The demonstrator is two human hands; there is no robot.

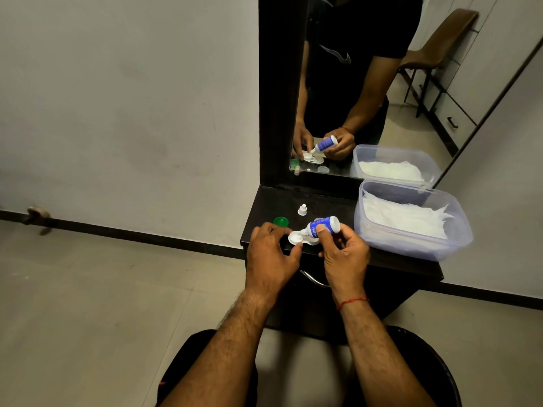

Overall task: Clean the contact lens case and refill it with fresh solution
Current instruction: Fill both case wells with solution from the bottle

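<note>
White plastic lens case pinched in your left hand; you're apparently refilling it, right hand gripping the blue-labelled bottle. Squeeze gently next.

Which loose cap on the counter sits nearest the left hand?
The green cap, low and flat, just beyond the left hand. The white cap is taller, pointed, and stands farther back.
</note>
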